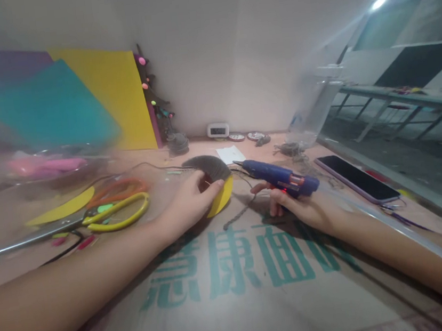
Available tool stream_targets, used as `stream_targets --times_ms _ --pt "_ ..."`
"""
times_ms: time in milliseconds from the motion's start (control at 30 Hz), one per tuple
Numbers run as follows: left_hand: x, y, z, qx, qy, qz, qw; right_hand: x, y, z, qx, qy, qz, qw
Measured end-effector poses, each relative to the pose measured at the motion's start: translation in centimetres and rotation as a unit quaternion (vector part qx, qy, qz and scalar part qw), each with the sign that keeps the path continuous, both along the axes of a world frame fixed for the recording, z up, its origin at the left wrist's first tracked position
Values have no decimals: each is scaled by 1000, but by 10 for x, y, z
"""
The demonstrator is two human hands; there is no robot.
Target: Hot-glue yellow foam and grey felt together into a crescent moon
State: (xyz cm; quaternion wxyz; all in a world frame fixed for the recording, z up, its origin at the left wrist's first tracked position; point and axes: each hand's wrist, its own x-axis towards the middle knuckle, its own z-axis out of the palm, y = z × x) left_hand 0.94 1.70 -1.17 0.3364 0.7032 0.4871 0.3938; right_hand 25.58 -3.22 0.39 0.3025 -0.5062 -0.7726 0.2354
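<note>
A crescent-shaped piece (211, 165), dark grey cord over most of it and bare yellow at its lower end, is held by my left hand (192, 196) with thumb and fingers closed on it. A dark cord trails left from its upper tip. My right hand (290, 202) grips a blue hot glue gun (272, 172), whose nozzle points left toward the crescent, a little apart from it. A small red light shows on the gun. Beneath the nozzle, a loose grey twisted cord (239, 216) lies on the table.
Scissors (116, 213) and a yellow crescent cutout (67, 205) lie at the left. Coloured sheets (124, 97) lean against the white back wall, near a small digital clock (218, 130). A phone (357, 178) rests by the table's right edge, near a clear plastic strip (406, 228).
</note>
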Motion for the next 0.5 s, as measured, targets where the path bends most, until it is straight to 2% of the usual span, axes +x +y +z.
stream_targets --times_ms 67,133,167,233,333,400,500 --pt "-1 1 -2 10 2 -3 1000 1 0 2 58 -14 -32 998" --pt "-1 1 -3 25 8 -14 1000 1 2 1 97 -21 -90 991" --pt "-2 1 -3 31 11 -22 999 0 4 0 90 -18 -114 989" --pt "-2 1 -3 38 13 -39 998 -4 8 -2 23 15 -122 992" --pt "-1 -1 -2 35 10 -47 998 -11 13 -5 -95 124 -76 985" --pt "-1 -1 0 13 -5 -36 999 -13 13 -4 -113 157 -66 979" --pt "0 1 1 -24 -33 -11 999 -13 8 -2 -96 117 -56 987"
